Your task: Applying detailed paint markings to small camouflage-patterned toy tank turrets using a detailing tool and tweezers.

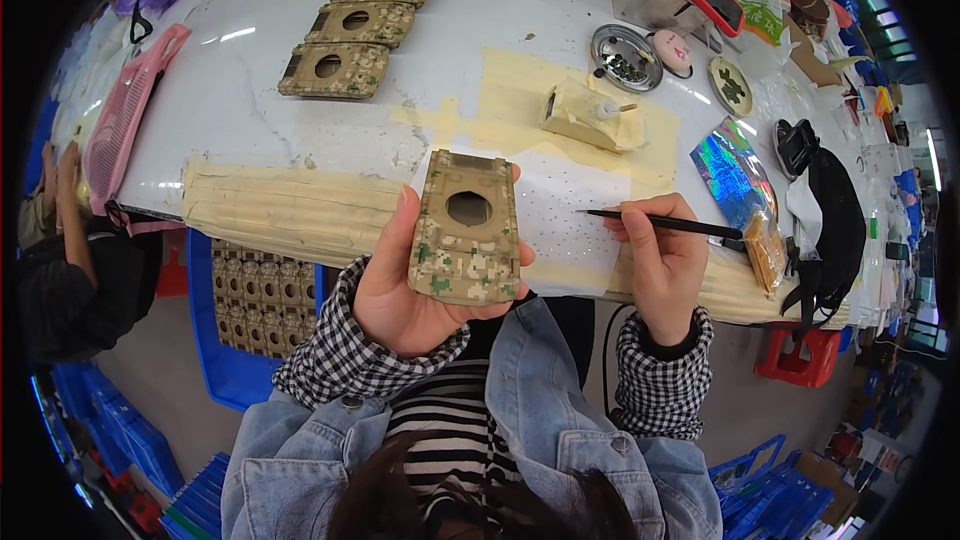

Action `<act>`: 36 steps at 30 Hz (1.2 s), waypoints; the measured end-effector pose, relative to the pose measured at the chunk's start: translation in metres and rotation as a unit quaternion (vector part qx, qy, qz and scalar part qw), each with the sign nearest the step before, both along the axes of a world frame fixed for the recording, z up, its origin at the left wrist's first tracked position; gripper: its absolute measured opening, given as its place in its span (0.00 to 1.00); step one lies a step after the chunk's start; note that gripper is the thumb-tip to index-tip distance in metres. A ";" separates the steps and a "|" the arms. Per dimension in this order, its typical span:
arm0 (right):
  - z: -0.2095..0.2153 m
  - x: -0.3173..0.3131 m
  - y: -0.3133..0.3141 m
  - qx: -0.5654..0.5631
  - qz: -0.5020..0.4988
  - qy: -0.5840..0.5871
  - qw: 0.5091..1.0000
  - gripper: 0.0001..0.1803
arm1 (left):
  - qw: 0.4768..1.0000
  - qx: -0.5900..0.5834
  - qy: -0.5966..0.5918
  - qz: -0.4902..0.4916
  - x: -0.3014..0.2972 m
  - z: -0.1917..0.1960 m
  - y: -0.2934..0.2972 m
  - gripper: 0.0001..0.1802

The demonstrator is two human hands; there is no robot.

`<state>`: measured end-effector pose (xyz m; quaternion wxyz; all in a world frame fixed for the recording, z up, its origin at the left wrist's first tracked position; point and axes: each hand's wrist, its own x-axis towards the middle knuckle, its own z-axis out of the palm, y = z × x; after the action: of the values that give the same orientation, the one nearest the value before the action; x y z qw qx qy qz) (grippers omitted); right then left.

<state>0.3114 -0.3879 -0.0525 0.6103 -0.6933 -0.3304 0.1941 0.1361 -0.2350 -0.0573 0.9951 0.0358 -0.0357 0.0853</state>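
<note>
1. The left hand (405, 285) cradles a tan, camouflage-painted plastic shell (466, 227) with a round hole in it. The fingers wrap round from beneath and the thumb presses along its left edge, so the hand is closed around the piece.
2. That shell is raised above the near edge of the white work table (250, 90), tilted up toward the camera, its lower end resting in the palm.
3. The right hand (665, 260) pinches a thin black paintbrush (660, 223) between thumb and fingers. The brush lies nearly level and its tip points left toward the shell, stopping just short of it.
4. Beneath both hands, a white paper sheet (570, 210) speckled with small dots lies at the near edge, over a patch of yellowish masking tape (520, 90).
5. In the middle of the table, on the tape, sits a tan turret-shaped part (585, 115).
6. At the far left corner, a row of finished camouflage shells (362, 15) runs away from the person.
7. Toward the far right, a round metal dish (625, 57) holds dark paint, with a smaller round palette (731, 87) near it.
8. Near the right edge lies a shiny holographic pouch (733, 172), touching the brush's handle end as seen from here.
9. Below the table on the left, a blue crate (215, 340) holds rows of tan parts.
10. A pink fan-like plastic piece (125, 115) rests along the left edge.
</note>
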 end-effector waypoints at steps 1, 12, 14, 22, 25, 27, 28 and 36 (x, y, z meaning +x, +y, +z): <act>0.000 0.000 0.000 0.002 0.000 0.000 1.000 0.06 | 1.000 -0.002 0.000 -0.001 0.000 0.001 0.000 0.38; 0.000 0.000 0.000 0.010 0.001 0.014 1.000 0.05 | 1.000 -0.017 -0.001 0.003 0.000 0.000 0.000 0.38; 0.000 0.001 0.000 0.008 0.001 0.013 1.000 0.06 | 1.000 -0.025 -0.001 0.002 0.000 0.001 -0.001 0.37; 0.001 0.000 -0.001 0.000 0.004 0.013 1.000 0.06 | 0.999 -0.035 -0.008 0.001 0.000 0.001 0.001 0.37; -0.001 0.001 -0.002 0.004 0.006 0.015 1.000 0.06 | 0.999 -0.042 -0.008 0.000 -0.001 0.001 0.001 0.37; -0.001 0.000 -0.001 0.005 0.005 0.013 1.000 0.06 | 0.999 -0.043 -0.008 0.000 -0.001 0.001 0.001 0.37; -0.001 0.000 -0.001 0.006 0.004 0.012 1.000 0.06 | 0.999 -0.042 -0.009 -0.001 -0.001 0.001 0.001 0.37; 0.001 0.000 -0.001 0.001 0.006 0.013 1.000 0.06 | 0.999 -0.044 -0.012 0.000 -0.002 0.000 0.001 0.38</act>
<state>0.3113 -0.3889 -0.0516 0.6141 -0.6878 -0.3274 0.2063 0.1345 -0.2337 -0.0571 0.9952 -0.0095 -0.0436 0.0868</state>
